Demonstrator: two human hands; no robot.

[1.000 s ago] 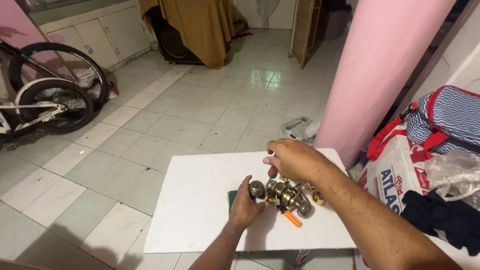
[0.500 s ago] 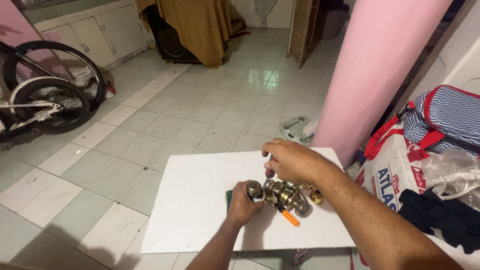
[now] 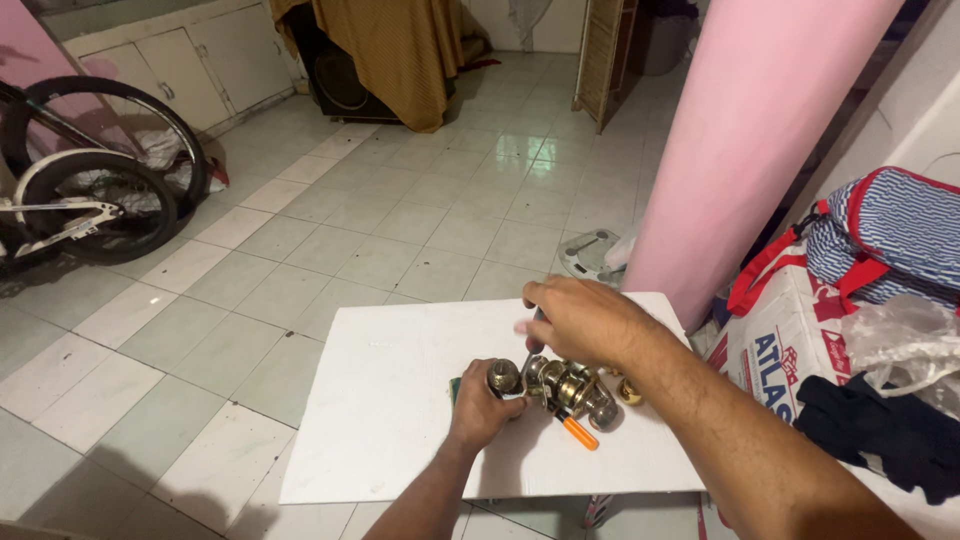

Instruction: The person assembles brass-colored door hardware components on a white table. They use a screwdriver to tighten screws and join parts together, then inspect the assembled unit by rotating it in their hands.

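Knob parts gathered on a board, between and under two hands

A door knob set is laid on the white board, just right of the left hand and directly beneath the right hand. A screwdriver handle is placed just before the set. Far left of both hands a bicycle is stood; a box and striped bag are set to the right.
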